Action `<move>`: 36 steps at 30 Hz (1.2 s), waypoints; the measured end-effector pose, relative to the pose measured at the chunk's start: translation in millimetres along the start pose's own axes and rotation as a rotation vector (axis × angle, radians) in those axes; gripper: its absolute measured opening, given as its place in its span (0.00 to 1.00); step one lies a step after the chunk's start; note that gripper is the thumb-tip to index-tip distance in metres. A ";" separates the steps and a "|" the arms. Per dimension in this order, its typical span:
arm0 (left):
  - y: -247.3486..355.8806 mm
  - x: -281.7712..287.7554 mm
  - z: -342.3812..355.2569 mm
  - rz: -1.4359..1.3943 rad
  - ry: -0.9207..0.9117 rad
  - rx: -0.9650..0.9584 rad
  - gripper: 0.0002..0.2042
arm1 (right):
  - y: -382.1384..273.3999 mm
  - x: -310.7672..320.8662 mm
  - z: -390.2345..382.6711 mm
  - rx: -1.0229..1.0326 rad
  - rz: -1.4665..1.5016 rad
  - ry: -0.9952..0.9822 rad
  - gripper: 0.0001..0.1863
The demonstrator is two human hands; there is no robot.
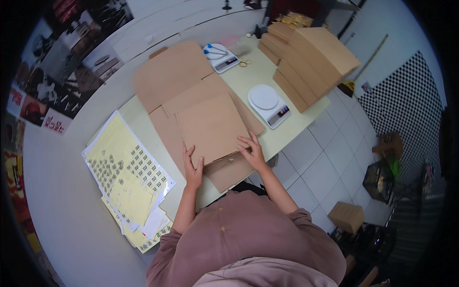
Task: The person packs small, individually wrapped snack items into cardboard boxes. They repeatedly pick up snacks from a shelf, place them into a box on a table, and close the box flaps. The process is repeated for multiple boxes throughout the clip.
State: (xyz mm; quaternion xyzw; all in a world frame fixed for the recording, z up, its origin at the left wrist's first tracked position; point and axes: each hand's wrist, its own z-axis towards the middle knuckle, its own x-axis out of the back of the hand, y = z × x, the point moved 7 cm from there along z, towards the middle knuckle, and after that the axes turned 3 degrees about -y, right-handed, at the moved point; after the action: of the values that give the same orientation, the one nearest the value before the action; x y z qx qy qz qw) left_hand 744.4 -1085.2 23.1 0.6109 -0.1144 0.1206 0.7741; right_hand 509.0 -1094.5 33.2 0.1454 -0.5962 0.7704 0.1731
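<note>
An unfolded brown cardboard box lies on the table, its wide flap toward the far end. On it rests a squarish brown cardboard piece, with layered edges showing along its left and near sides. My left hand holds the near left corner, fingers along the side edge and thumb at the front. At the near right corner, my right hand grips the edge with bent, slightly spread fingers. Below the front edge, a lower cardboard panel slopes toward my body. The undersides of the fingertips are partly hidden.
Yellow sticker sheets overlap at the left. A white kitchen scale stands to the right; another scale with blue-handled tools on it is farther back, beside scissors. Folded cardboard boxes are stacked at the far right table edge.
</note>
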 end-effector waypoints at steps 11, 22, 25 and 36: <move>-41.4 -15.9 -8.7 -0.333 0.034 0.227 0.32 | 21.3 -4.8 -2.8 -0.197 0.323 0.145 0.32; 14.8 -17.7 1.1 -0.767 0.169 0.022 0.29 | -81.7 51.4 46.7 0.056 0.413 0.133 0.27; 75.0 -34.5 24.3 -0.757 0.151 -0.135 0.33 | -124.3 102.7 68.8 0.233 0.322 0.191 0.27; 344.1 -229.1 175.1 -0.445 -0.310 -0.550 0.45 | -116.4 423.7 172.0 0.258 0.345 0.518 0.21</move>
State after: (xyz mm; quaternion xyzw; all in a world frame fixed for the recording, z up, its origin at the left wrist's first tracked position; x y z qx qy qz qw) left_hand 410.4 -1189.1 304.5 0.4012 -0.1225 -0.1794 0.8898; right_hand 182.9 -1195.0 359.1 -0.1378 -0.4458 0.8687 0.1661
